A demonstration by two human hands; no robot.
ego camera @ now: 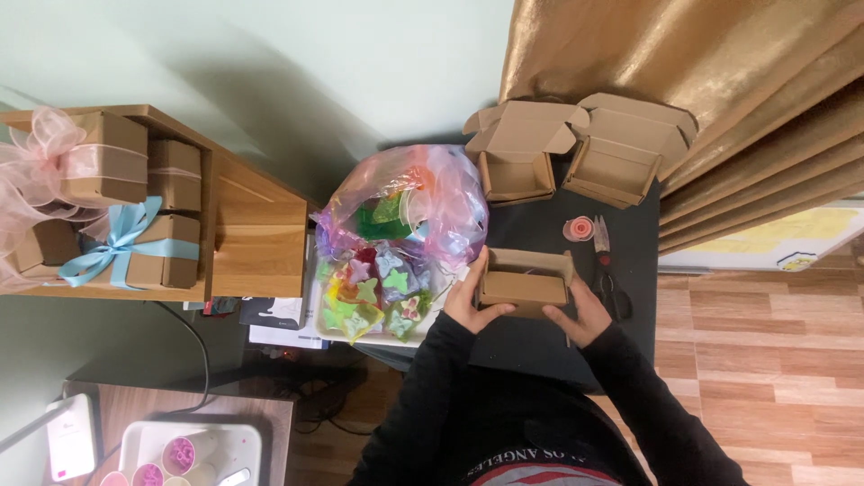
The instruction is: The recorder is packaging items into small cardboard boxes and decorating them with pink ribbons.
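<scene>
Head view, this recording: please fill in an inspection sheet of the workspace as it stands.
Surface: dark tabletop, partly bare.
Job's things: small brown cardboard box, held between both hands; two open brown cardboard boxes stand behind it.
Clutter: translucent pink plastic bag; white tray of colourful flower-shaped pieces; pink ribbon spool; dark-handled scissors.
Hands: left hand grips the box's left end; right hand its right end.
Cables: black cable hanging below the wooden shelf.
Surroundings: ribbon-tied brown boxes on the shelf, gold curtain, wooden floor.
</scene>
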